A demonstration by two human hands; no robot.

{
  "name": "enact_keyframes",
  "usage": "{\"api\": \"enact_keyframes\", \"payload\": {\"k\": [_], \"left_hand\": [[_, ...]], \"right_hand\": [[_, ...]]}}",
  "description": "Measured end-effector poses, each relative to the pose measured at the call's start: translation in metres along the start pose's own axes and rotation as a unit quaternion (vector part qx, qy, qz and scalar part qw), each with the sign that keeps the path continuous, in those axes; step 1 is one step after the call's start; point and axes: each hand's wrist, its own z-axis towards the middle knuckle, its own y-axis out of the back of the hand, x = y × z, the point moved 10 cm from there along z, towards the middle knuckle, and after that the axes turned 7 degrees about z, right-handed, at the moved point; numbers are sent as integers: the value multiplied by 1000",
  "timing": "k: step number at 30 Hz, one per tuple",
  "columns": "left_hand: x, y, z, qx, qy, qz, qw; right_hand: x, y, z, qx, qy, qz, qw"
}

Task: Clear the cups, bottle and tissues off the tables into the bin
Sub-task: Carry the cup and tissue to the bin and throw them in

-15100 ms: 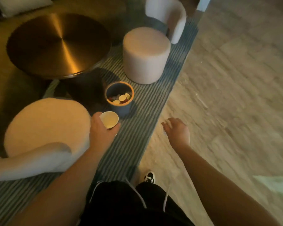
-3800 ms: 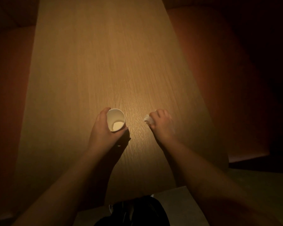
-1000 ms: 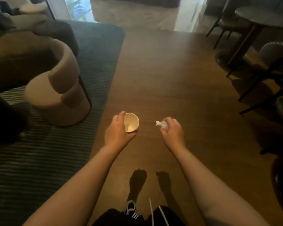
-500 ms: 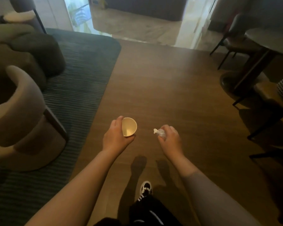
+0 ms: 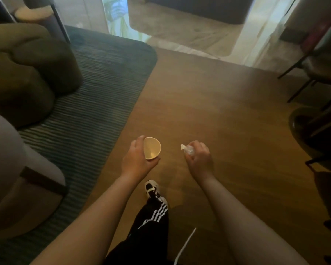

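My left hand (image 5: pixel 137 162) grips a pale paper cup (image 5: pixel 151 148), tilted so its open mouth faces me; the inside looks empty. My right hand (image 5: pixel 198 159) is closed around a crumpled white tissue (image 5: pixel 186 149), whose tip sticks out past the thumb. Both hands hover at waist height over a brown wooden floor (image 5: pixel 208 111). No bin, bottle or table top with litter is in view.
A dark striped rug (image 5: pixel 96 104) lies to the left with a dark sofa (image 5: pixel 27 73) and a pale curved armchair (image 5: pixel 11 169) on it. Dark chairs and a round table base (image 5: pixel 311 123) stand at the right. A lit doorway (image 5: pixel 180 25) opens ahead. My shoe (image 5: pixel 151 189) is below the hands.
I have walked forward along the wooden floor: the armchair slid past on the left and the doorway came closer. Both hands keep the same grip on cup and tissue.
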Motion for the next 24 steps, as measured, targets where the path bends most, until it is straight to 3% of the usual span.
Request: {"api": "enact_keyframes", "payload": {"k": [10, 24], "left_hand": [[14, -19, 332, -33, 47, -31, 998], [31, -52, 712, -53, 89, -1, 995]], "right_hand": [[-4, -74, 336, 28, 23, -2, 999], [2, -180, 738, 52, 50, 32, 997]]}}
